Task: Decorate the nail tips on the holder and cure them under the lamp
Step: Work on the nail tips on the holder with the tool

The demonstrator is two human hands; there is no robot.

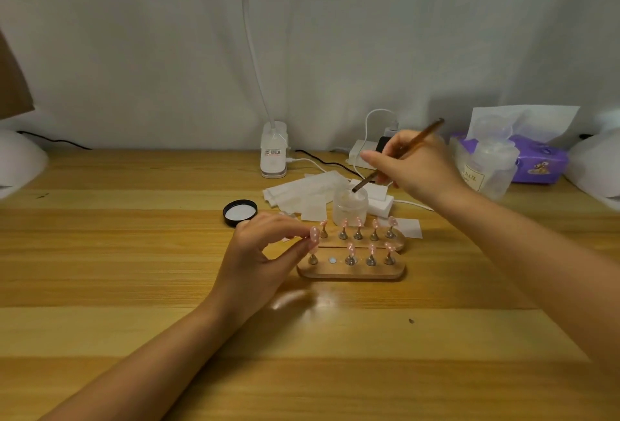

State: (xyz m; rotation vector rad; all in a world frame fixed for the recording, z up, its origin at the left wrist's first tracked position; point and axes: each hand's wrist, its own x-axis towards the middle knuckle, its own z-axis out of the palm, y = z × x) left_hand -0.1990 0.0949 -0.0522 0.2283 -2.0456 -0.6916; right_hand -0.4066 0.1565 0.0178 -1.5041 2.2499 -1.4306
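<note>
We saw a striped wooden table (134,286) carrying a wooden nail-tip holder (352,271). Just behind the holder stood an open clear jar (350,207); left of the jar lay its black lid (240,211), behind it white wipes (302,189), and farther back a clip lamp base (274,152).

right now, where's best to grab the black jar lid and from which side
Take the black lid by its outer rim, coming straight down from above. It lies flat on the table, white liner up, with bare wood on its left; the left hand is closest.
</note>
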